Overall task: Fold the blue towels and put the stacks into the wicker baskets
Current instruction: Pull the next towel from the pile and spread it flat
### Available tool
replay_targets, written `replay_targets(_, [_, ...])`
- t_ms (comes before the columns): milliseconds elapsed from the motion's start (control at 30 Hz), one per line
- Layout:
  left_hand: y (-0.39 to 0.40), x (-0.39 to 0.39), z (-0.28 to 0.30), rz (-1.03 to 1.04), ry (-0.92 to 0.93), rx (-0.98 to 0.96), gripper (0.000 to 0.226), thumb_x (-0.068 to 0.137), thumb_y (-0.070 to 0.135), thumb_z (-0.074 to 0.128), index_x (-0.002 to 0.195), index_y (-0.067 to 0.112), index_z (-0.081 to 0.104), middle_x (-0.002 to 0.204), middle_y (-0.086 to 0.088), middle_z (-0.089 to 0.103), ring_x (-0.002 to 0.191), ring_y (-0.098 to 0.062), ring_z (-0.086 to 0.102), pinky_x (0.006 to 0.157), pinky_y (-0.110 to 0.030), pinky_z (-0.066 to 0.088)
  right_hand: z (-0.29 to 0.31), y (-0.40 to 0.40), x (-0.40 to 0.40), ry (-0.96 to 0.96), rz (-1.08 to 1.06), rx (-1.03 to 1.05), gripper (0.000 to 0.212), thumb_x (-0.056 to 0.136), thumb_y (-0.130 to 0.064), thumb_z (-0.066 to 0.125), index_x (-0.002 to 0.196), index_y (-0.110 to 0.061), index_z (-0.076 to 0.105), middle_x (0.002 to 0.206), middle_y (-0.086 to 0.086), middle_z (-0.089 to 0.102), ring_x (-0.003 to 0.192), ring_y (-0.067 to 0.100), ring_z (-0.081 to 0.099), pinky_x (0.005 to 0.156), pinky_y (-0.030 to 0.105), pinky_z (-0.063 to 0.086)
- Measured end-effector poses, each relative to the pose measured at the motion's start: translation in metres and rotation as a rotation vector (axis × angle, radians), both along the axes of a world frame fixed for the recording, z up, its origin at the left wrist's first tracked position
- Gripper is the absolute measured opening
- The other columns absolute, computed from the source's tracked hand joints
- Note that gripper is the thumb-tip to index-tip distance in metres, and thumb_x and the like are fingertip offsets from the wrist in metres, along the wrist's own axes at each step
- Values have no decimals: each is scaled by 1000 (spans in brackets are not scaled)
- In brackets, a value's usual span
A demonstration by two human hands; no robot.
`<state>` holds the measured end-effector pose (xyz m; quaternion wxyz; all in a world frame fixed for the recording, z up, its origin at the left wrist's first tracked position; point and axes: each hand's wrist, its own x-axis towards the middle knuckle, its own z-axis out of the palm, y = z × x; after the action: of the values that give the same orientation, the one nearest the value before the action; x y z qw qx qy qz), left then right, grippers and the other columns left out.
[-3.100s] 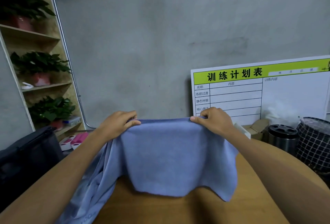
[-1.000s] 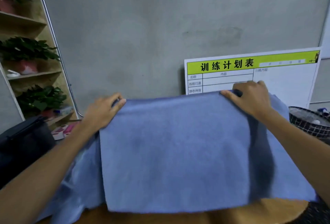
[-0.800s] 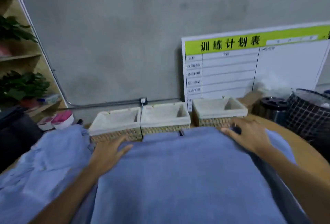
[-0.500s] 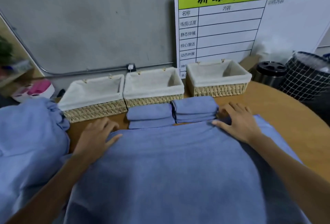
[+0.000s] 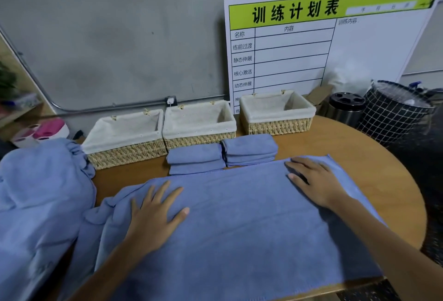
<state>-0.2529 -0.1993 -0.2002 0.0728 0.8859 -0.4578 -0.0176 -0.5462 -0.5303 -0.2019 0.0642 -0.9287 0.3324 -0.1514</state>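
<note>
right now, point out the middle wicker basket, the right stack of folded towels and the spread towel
middle wicker basket point(image 5: 200, 138): head view, woven front wall
right stack of folded towels point(image 5: 249, 143): head view, top towel's upper face
spread towel point(image 5: 239, 216): head view, flat middle between the hands

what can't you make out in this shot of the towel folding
Head view only:
- Near edge of the spread towel: cut off by the frame bottom.
- Towel pile: runs off the left edge, count unclear.
- Folded stacks: layer count too small to tell.
- Checked bin: contents blurred.
</note>
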Motion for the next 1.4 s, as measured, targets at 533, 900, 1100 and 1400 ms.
replay_targets(533, [20,34,-1,-139,43,-109,93,84,86,3,150,34,42,162,6,29,152,-20,20,121,-44,24,9,-27,-9,165,23,16,65,95,-70,11,148,-44,36,159,-18,28,148,8,24,120,41,19])
replay_targets(900, [48,98,21,-106,-115,-237,22,97,14,63,118,15,72,117,2,62,101,-23,64,82,-38,53,8,41,47,-55,145,-113,62,93,-61,24,129,-30,64,138,-9,60,128,19,55,99,42,43])
replay_targets(1100, [70,127,28,44,-144,-244,22,94,6,62,107,22,71,106,2,65,93,-24,65,72,-38,52,7,36,43,4,115,-50,73,89,-66,14,138,-32,57,149,-12,49,137,14,45,107,38,38])
replay_targets(1400, [38,113,53,21,-305,-334,42,70,-11,59,98,17,73,106,0,66,95,-30,62,75,-40,49,6,34,43,-3,144,-42,71,91,-65,17,139,-31,56,150,-12,48,137,13,45,107,37,39])
